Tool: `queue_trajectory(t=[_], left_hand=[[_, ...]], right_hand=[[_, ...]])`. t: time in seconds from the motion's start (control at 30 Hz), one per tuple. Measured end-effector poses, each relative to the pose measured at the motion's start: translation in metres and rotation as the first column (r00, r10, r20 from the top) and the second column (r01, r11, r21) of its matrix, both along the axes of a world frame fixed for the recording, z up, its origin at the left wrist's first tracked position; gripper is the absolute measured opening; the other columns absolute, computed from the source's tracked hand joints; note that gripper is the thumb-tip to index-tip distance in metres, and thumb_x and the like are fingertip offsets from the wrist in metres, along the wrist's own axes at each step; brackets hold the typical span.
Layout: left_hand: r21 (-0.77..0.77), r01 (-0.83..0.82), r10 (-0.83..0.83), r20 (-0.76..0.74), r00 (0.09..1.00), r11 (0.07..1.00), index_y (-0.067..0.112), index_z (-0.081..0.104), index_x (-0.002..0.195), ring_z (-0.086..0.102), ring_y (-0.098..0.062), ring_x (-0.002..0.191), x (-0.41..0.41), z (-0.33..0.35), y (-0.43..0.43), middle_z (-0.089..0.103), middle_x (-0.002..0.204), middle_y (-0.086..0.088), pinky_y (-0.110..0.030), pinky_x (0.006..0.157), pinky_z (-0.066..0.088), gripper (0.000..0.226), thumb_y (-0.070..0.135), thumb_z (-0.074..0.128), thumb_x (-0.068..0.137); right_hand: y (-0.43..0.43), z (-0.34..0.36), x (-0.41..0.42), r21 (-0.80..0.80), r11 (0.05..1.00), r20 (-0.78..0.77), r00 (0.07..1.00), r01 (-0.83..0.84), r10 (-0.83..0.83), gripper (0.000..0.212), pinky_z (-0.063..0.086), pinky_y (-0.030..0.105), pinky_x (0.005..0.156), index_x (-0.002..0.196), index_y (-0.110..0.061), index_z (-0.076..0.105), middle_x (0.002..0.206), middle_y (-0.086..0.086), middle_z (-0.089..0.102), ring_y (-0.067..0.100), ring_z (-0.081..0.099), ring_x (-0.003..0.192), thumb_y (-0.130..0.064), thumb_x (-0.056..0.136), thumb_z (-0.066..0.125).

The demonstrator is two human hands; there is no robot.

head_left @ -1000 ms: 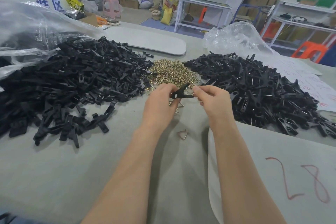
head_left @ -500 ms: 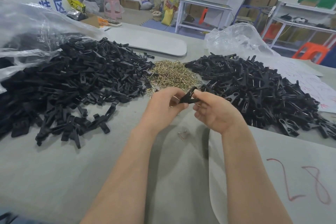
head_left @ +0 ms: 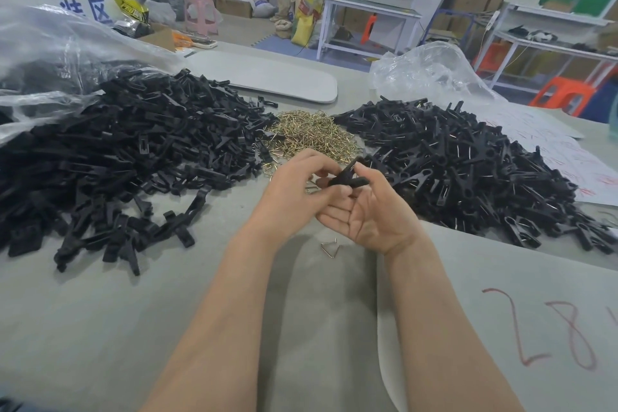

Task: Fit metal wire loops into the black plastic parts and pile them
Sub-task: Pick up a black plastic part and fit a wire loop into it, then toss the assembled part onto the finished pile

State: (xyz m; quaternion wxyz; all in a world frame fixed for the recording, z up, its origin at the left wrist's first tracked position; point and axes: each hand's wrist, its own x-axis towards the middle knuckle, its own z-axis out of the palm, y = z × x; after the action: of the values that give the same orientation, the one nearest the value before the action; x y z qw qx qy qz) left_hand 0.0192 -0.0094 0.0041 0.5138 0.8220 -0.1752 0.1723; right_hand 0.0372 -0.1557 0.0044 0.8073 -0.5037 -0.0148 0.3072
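Both my hands meet over the table's middle, holding one black plastic part (head_left: 347, 177) between them. My left hand (head_left: 297, 194) grips it with thumb and fingers. My right hand (head_left: 374, 214) is turned palm up and pinches the part's right end with thumb and forefinger. A large heap of plain black parts (head_left: 127, 150) lies to the left. A heap of black parts with wire showing (head_left: 468, 164) lies to the right. A pile of brass-coloured wire loops (head_left: 311, 137) sits between the heaps, just beyond my hands. One loose wire loop (head_left: 330, 249) lies on the table below my hands.
Grey felt covers the table (head_left: 100, 328). A clear plastic bag (head_left: 50, 53) holds more black parts at far left, another crumpled bag (head_left: 431, 73) lies at back right. A grey board with red numbers (head_left: 551, 328) lies at right. White papers (head_left: 575, 157) lie beyond the right heap.
My right hand has turned palm up and dropped slightly while both hands kept the black part; the part now lies flatter between them.
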Motion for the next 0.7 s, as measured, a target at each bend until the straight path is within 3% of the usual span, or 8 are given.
queue_trajectory(t=[0.2,0.33,0.4,0.47,0.53,0.6,0.67,0.7], left_hand=[[-0.103,0.036,-0.042,-0.055,0.998,0.994,0.027,0.068,0.102,0.059,-0.003,0.090,-0.001,0.000,-0.002,0.065,0.096,0.015,-0.015,0.085,0.045,0.029,0.012,0.075,0.078],[-0.065,-0.045,0.039,-0.088,0.995,0.997,0.021,0.068,0.110,0.059,-0.008,0.092,0.001,-0.001,-0.001,0.067,0.099,0.006,-0.008,0.081,0.040,0.030,0.017,0.073,0.081],[0.046,-0.029,0.033,-0.089,0.995,0.999,0.020,0.067,0.115,0.055,-0.007,0.090,0.002,-0.004,-0.001,0.064,0.100,0.004,-0.004,0.078,0.036,0.034,0.017,0.072,0.082],[0.138,0.016,-0.002,-0.099,0.995,0.990,0.022,0.065,0.118,0.052,-0.008,0.094,0.002,-0.006,-0.002,0.060,0.103,0.004,-0.011,0.084,0.038,0.036,0.017,0.070,0.083],[0.147,-0.018,0.034,-0.107,0.994,0.989,0.023,0.056,0.130,0.050,-0.010,0.108,0.003,-0.007,-0.004,0.055,0.119,0.001,-0.022,0.098,0.037,0.047,0.021,0.070,0.084],[0.021,-0.161,0.162,-0.133,0.978,0.987,0.022,0.038,0.143,0.044,-0.010,0.122,0.004,-0.006,-0.004,0.041,0.139,0.001,-0.027,0.107,0.034,0.065,0.029,0.068,0.086],[-0.223,-0.386,0.347,-0.196,0.917,0.895,0.021,0.034,0.144,0.047,0.000,0.112,0.006,-0.002,0.002,0.039,0.141,0.004,-0.021,0.099,0.039,0.064,0.033,0.064,0.088],[-0.354,-0.487,0.428,-0.237,0.872,0.798,0.021,0.039,0.140,0.049,0.006,0.103,0.008,0.000,0.007,0.044,0.137,0.005,-0.013,0.091,0.040,0.055,0.033,0.061,0.090]], right_hand=[[0.004,-0.005,0.001,0.010,1.000,-0.005,1.000,0.001,-0.001,0.048,0.058,0.030,0.076,0.102,-0.007,0.067,0.085,0.011,0.074,0.019,0.072,0.083,-0.042,0.070,0.060],[-0.001,0.003,0.001,-0.203,0.976,0.041,0.997,0.071,-0.064,0.068,0.058,0.027,0.060,0.107,-0.011,0.062,0.085,0.010,0.073,0.019,0.071,0.074,-0.064,0.064,0.060],[-0.004,0.005,0.001,-0.338,0.921,0.173,0.974,0.195,-0.143,0.049,0.052,0.020,0.049,0.101,-0.013,0.065,0.080,0.005,0.068,0.012,0.063,0.058,-0.054,0.075,0.065],[-0.003,0.009,0.002,-0.445,0.848,0.323,0.935,0.288,-0.148,0.019,0.047,0.016,0.046,0.102,-0.010,0.067,0.077,0.005,0.062,0.008,0.053,0.051,-0.023,0.089,0.064],[0.001,0.019,0.008,-0.440,0.786,0.442,0.867,0.434,-0.231,0.009,0.046,0.015,0.045,0.095,-0.005,0.068,0.074,0.007,0.062,0.010,0.051,0.052,-0.006,0.089,0.061],[-0.003,0.036,0.014,-0.245,0.684,0.516,0.690,0.687,-0.508,0.008,0.046,0.013,0.047,0.094,-0.005,0.067,0.079,0.010,0.064,0.009,0.056,0.054,-0.005,0.089,0.060],[-0.010,0.054,0.020,0.004,0.545,0.534,0.459,0.838,-0.710,0.031,0.046,0.007,0.058,0.125,0.005,0.050,0.107,0.018,0.060,-0.002,0.065,0.077,-0.006,0.096,0.051],[-0.009,0.059,0.022,0.038,0.533,0.573,0.418,0.845,-0.705,0.044,0.040,0.001,0.061,0.139,0.006,0.034,0.128,0.025,0.051,-0.011,0.058,0.100,-0.007,0.099,0.046]])
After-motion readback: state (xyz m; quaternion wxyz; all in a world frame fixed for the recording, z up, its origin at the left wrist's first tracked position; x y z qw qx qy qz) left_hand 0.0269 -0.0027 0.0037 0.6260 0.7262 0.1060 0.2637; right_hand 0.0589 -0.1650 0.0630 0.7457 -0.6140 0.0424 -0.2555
